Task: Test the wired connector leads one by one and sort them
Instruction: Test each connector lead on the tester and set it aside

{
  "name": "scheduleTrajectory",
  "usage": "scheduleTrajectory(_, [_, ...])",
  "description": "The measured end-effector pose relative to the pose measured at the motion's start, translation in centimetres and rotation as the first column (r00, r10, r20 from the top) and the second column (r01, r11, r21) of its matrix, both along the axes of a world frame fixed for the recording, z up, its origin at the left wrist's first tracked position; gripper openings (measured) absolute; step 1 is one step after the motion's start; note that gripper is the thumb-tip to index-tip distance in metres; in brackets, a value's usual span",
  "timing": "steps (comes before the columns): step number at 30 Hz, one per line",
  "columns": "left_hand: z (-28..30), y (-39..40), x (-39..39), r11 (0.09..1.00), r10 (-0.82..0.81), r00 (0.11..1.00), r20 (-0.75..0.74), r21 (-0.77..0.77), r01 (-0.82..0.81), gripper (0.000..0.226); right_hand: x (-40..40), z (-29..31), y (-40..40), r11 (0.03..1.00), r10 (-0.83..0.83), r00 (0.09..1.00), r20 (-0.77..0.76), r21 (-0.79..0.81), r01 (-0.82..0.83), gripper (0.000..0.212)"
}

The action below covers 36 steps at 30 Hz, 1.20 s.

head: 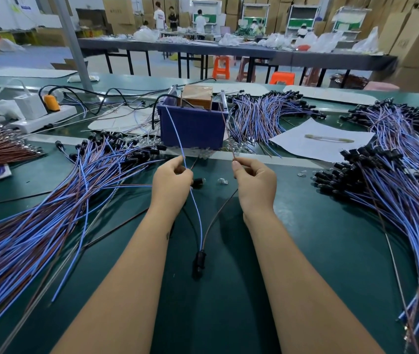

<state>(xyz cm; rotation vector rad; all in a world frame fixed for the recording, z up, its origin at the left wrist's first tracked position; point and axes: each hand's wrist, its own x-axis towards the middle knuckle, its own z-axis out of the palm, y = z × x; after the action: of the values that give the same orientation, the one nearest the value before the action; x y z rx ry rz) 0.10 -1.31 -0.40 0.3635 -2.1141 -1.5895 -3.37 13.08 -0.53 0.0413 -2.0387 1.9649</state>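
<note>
One connector lead hangs between my hands, its black socket lying on the green mat near me. My left hand pinches its blue wire, whose free end reaches up to the blue box. My right hand pinches the brown wire, its bare tip pointing up toward the box. Inside the box stands a brown transformer-like tester. A large pile of blue and brown leads lies to my left. Another pile lies to my right.
A third bundle of leads lies behind the box, beside a white paper sheet. A white power strip with an orange plug sits far left. Small clear bulbs lie on the mat. People work at distant tables.
</note>
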Motion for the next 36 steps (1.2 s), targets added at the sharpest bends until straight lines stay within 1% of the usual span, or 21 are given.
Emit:
scheduleTrajectory(2, [-0.10,-0.24,0.00,0.999,0.023,1.000,-0.020,-0.036,-0.023,0.037,-0.19,-0.12,-0.01,1.000,-0.010,1.000,0.004,0.008,0.010,0.010])
scheduleTrajectory(4, [-0.23,-0.25,-0.11,0.998,0.035,0.999,-0.021,-0.044,-0.036,0.037,-0.35,-0.29,-0.04,1.000,-0.011,1.000,0.006,0.021,0.011,0.011])
scheduleTrajectory(7, [-0.39,-0.28,-0.31,0.997,0.051,0.999,-0.001,-0.057,-0.051,0.042,-0.61,-0.62,-0.02,0.999,0.003,1.000,0.001,0.050,-0.003,0.020])
scheduleTrajectory(10, [-0.39,-0.17,-0.14,0.995,0.019,0.999,-0.040,-0.095,-0.023,0.040,-0.69,-0.83,-0.09,0.994,0.035,0.999,-0.015,0.107,-0.033,0.028])
scheduleTrajectory(18, [-0.41,-0.14,-0.14,0.996,0.033,0.999,-0.032,-0.081,-0.036,0.046,-0.64,-0.90,-0.22,0.973,0.092,0.995,-0.025,0.214,-0.085,0.033])
scheduleTrajectory(30, [-0.41,-0.08,-0.17,0.999,0.022,1.000,-0.009,-0.041,-0.022,0.048,-0.71,-0.87,-0.10,0.963,0.083,0.996,-0.022,0.260,-0.074,0.033])
scheduleTrajectory(36, [-0.44,-0.21,-0.20,0.999,0.009,1.000,-0.004,-0.037,-0.009,0.046,-0.89,-0.96,-0.21,0.966,0.077,0.997,-0.018,0.249,-0.070,0.033])
